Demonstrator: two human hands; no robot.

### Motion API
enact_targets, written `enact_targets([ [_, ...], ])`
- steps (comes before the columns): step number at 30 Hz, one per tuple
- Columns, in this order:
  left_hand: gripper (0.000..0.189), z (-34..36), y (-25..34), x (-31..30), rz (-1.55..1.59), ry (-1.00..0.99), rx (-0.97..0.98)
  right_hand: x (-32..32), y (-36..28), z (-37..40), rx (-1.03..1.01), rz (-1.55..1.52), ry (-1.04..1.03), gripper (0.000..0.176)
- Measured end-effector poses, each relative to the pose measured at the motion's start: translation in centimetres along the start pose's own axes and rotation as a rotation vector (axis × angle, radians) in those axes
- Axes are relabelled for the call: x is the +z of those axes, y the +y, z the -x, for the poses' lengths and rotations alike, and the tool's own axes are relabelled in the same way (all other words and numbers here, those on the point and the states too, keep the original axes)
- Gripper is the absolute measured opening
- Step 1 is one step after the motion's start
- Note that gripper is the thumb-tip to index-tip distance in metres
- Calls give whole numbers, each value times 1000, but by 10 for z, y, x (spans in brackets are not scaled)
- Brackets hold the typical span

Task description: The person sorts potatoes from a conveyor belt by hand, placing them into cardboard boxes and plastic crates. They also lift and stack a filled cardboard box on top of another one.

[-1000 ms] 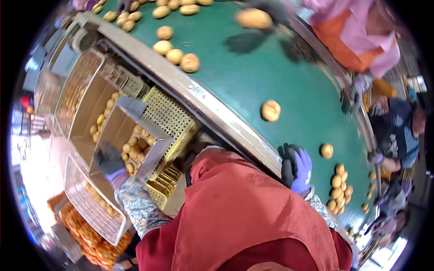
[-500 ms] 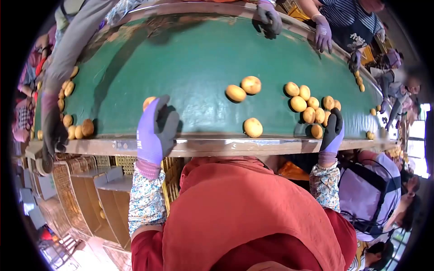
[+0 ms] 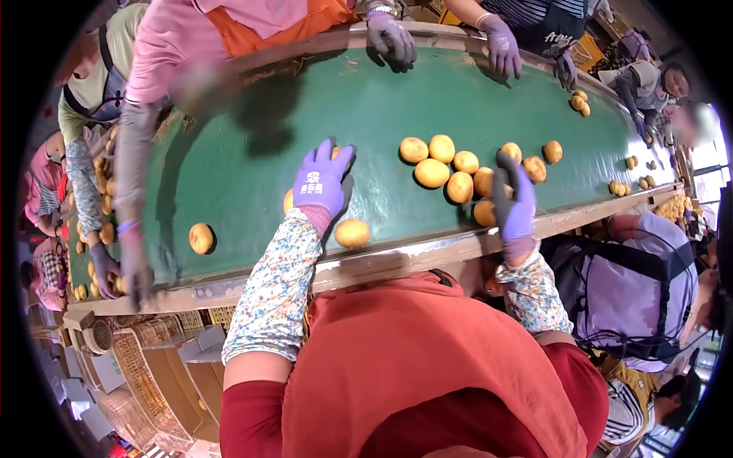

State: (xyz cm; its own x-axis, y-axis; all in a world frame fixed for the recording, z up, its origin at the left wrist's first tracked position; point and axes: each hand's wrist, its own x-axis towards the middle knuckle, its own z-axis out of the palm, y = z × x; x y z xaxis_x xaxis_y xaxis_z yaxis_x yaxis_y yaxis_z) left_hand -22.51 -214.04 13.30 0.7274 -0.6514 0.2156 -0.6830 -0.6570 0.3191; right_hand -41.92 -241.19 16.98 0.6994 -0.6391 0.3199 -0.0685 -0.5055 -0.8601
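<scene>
My left hand [image 3: 322, 183], in a purple and dark grey glove, reaches palm down over the green belt [image 3: 366, 99] with its fingers spread. One potato shows partly past its fingertips, another potato [image 3: 288, 201] peeks out at its left side, and a whole potato [image 3: 352, 233] lies near its wrist. My right hand [image 3: 516, 200], gloved alike, stands on edge with fingers stretched out against the right part of a potato cluster. Its fingers partly cover a potato [image 3: 484, 213]. Several potatoes, such as this larger one [image 3: 431, 173], lie between my hands.
A single potato [image 3: 201, 238] lies to the left. Across the belt, co-workers' gloved hands [image 3: 391, 38] rest near the far edge, and a long grey sleeve [image 3: 134, 168] reaches over the left end. A metal rim [image 3: 397, 263] borders my side; crates and cardboard boxes [image 3: 164, 382] stand below left.
My left hand has moved right and farther over the belt. My right hand has shifted left, with the potato cluster now closer to the middle. The view has turned slightly.
</scene>
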Motion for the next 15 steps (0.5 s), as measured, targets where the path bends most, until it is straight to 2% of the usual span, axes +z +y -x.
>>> enact_targets([
  [2, 52, -11, -12, -5, 85, -57, -131, 29, -5, 1, -250, 177, -227, 34],
  [4, 50, -6, -21, -14, 236, 34, -162, 58, -16, -7, -387, 588, -628, 37],
  [5, 50, -3, -18, -23, 357, 95, -135, 71, -8, -5, -593, 664, -487, 38],
  [6, 57, 1, -9, -31, 500, 86, -203, 85, -3, 2, -795, 723, -331, 39],
  [8, 50, 7, -1, -42, 999, -200, -282, 91, -25, -2, -639, 639, -490, 42],
  [10, 45, 26, 9, -41, 1618, -142, -430, 100, -20, -16, -656, 556, -539, 42],
  [11, 44, 39, 7, -30, 1916, -109, -481, 102, -32, -19, -590, 489, -577, 43],
  [12, 44, 45, -5, -12, 2187, -79, -488, 100, -42, -19, -511, 435, -625, 45],
  [13, 48, 45, 5, -22, 2584, -66, -389, 112, -52, -15, -520, 282, -497, 42],
  [14, 51, 58, 16, -35, 2379, 167, -511, 120, -63, -7, -338, 103, -454, 39],
  [15, 56, 66, 9, -32, 2750, 150, -546, 120, -89, 1, -255, -9, -481, 35],
])
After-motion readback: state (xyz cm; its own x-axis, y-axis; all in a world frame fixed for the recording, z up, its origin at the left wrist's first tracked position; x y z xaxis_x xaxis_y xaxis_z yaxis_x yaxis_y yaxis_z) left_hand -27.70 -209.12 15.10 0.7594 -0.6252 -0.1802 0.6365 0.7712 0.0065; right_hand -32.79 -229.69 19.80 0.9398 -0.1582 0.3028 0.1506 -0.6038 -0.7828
